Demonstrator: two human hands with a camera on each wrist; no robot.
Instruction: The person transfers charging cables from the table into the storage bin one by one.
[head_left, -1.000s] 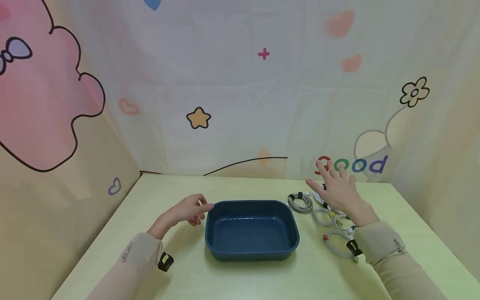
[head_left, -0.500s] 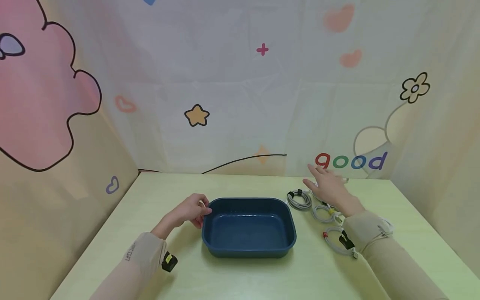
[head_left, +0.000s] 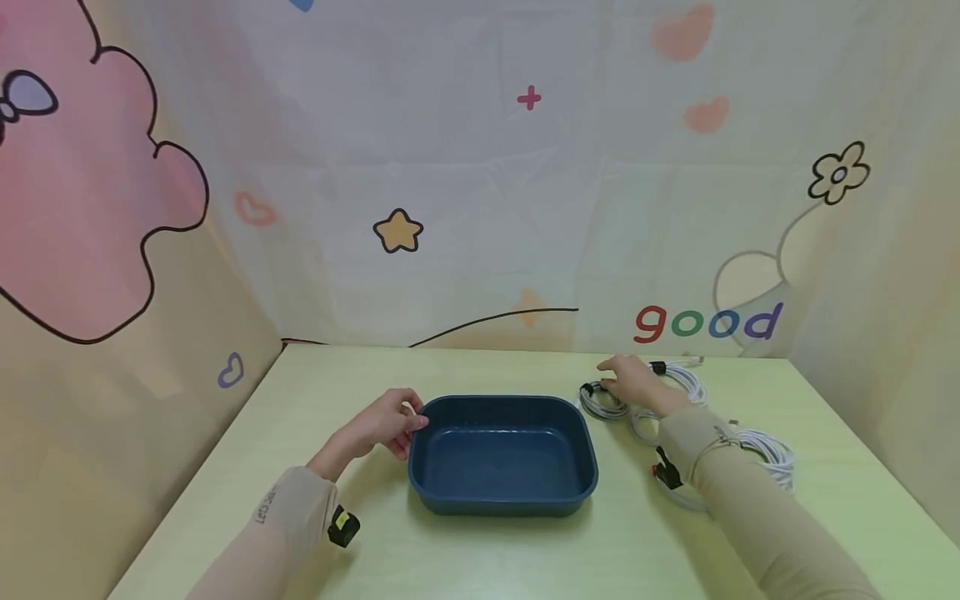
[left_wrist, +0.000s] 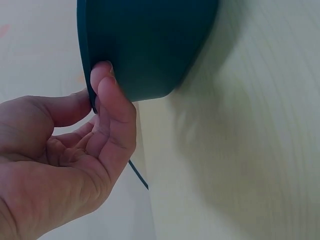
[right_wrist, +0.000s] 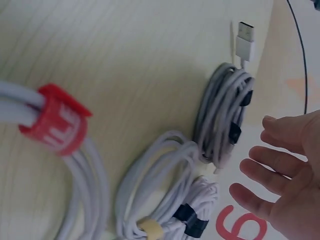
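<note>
Head view: grey coil (head_left: pixel 602 412) is partly covered by right hand (head_left: pixel 633 385); white coil (head_left: pixel 780 460) is partly blocked by right sleeve (head_left: pixel 765 508). Left sleeve (head_left: pixel 262 537) is cut off by bottom edge, its lettering can't be read in full. Left wrist: blue box (left_wrist: pixel 145 45) is cropped at top, left hand (left_wrist: pixel 75 155) at left. Right wrist: red-strapped coil (right_wrist: pixel 92 185) is blurred, cut by left and bottom edges; right hand is clipped at right.
</note>
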